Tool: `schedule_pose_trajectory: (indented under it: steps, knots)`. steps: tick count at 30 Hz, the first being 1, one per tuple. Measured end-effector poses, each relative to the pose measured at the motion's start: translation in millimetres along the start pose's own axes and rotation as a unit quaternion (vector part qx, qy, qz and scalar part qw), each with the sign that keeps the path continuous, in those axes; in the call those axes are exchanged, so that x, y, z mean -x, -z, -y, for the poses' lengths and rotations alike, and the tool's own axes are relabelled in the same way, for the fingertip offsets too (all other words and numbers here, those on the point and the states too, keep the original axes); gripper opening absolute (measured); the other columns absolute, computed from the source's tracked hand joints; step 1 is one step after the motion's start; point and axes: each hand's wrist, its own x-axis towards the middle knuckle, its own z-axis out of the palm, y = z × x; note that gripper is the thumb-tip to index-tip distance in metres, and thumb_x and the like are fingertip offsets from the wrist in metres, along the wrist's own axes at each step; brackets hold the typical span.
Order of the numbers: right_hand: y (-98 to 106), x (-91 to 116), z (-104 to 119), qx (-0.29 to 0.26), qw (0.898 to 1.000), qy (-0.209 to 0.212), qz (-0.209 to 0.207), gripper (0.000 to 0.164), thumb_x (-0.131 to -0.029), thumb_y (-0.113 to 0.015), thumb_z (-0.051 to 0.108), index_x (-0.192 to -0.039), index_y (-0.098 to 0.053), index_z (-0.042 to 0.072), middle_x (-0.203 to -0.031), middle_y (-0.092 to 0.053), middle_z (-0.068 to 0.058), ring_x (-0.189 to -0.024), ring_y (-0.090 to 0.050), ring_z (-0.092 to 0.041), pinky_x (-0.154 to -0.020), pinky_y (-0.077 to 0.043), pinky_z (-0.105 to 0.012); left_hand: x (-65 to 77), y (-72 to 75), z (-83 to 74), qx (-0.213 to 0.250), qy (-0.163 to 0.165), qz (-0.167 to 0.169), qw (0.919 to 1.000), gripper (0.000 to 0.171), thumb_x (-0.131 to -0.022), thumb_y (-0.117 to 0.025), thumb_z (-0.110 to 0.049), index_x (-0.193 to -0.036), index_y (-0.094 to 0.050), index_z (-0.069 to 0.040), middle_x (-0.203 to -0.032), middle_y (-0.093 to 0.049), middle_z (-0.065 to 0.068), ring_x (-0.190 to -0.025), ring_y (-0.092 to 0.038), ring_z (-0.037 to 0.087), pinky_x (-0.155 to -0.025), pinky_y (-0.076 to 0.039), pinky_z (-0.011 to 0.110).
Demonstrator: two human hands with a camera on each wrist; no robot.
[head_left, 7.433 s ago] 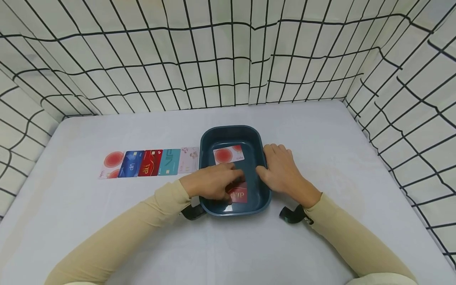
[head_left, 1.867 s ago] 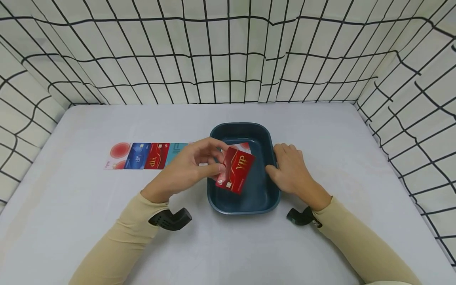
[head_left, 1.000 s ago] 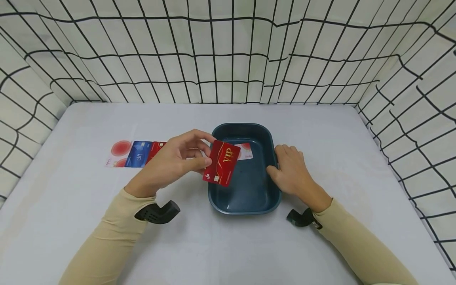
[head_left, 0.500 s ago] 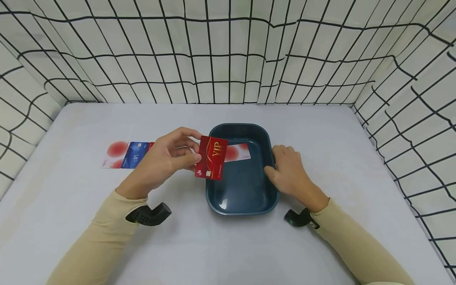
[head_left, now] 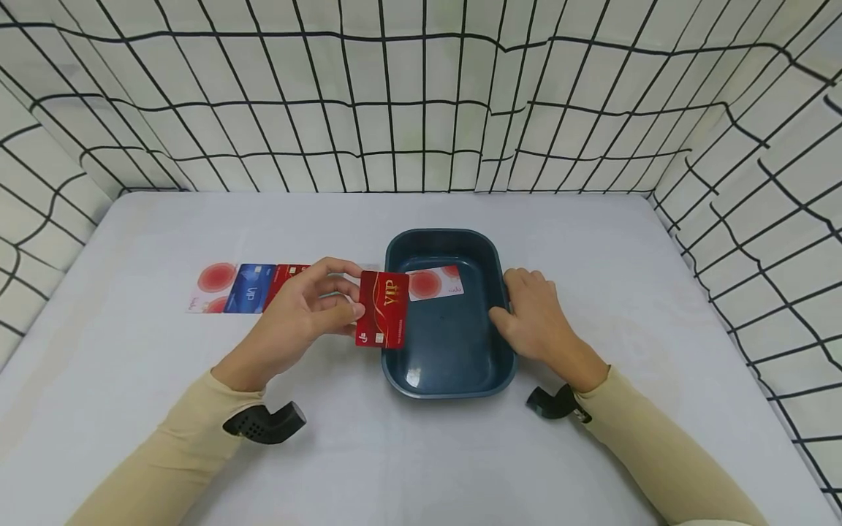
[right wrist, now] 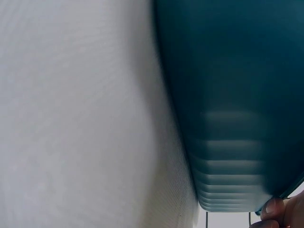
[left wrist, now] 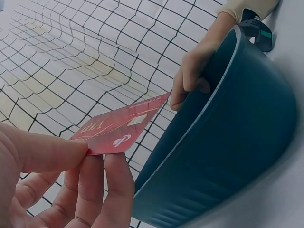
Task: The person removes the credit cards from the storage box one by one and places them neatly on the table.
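My left hand [head_left: 299,321] pinches a red VIP card [head_left: 381,310] by its edge, above the left rim of a dark teal tray [head_left: 447,358]. In the left wrist view the card [left wrist: 121,126] is tilted, its chip and gold lettering showing, with the thumb [left wrist: 52,154] on top and the fingers beneath. My right hand [head_left: 536,321] grips the tray's right rim. Inside the tray lies one white card with pink-red circles [head_left: 434,283]. The right wrist view shows mostly the tray's outer wall [right wrist: 228,118] and a bit of the hand [right wrist: 280,213].
On the white table [head_left: 408,460] left of the tray lies a row of cards, including a pink-circle card [head_left: 213,288], a blue VIP card [head_left: 250,288] and a red card [head_left: 284,277]. My left hand hides the row's right part. A black wire grid [head_left: 395,102] stands behind.
The left hand has lifted the red card out of the tray, carried it leftward and turned it more upright, then lowered slightly. The right hand has stayed on the rim.
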Motion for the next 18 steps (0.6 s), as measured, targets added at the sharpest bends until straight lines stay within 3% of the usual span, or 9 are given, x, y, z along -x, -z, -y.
schedule_pose_trajectory:
  steps: [6, 18]
  knots:
    - [-0.2, 0.2, -0.7, -0.001, 1.0, -0.002, 0.002, 0.014, -0.084, -0.05, 0.022, -0.087, -0.051, 0.008, -0.08, -0.048, -0.009, -0.078, -0.041, -0.027, -0.072, -0.026, -0.037, 4.5, 0.9, 4.2, 0.003, 0.001, -0.002, 1.0, 0.048, -0.098, -0.069, -0.019, -0.141, -0.048, -0.015, -0.124, -0.058, 0.011, -0.103, -0.07, 0.018, -0.084, -0.064, 0.03]
    - [0.9, 0.7, -0.2, -0.003, 1.0, -0.001, 0.003, 0.013, -0.085, -0.05, 0.021, -0.087, -0.051, 0.008, -0.08, -0.049, -0.009, -0.078, -0.04, -0.026, -0.072, -0.026, -0.037, 15.4, 5.6, 21.9, 0.031, -0.003, -0.02, 0.9993, 0.044, -0.099, -0.068, -0.017, -0.138, -0.048, -0.019, -0.113, -0.059, 0.003, -0.106, -0.068, 0.016, -0.085, -0.064, 0.03]
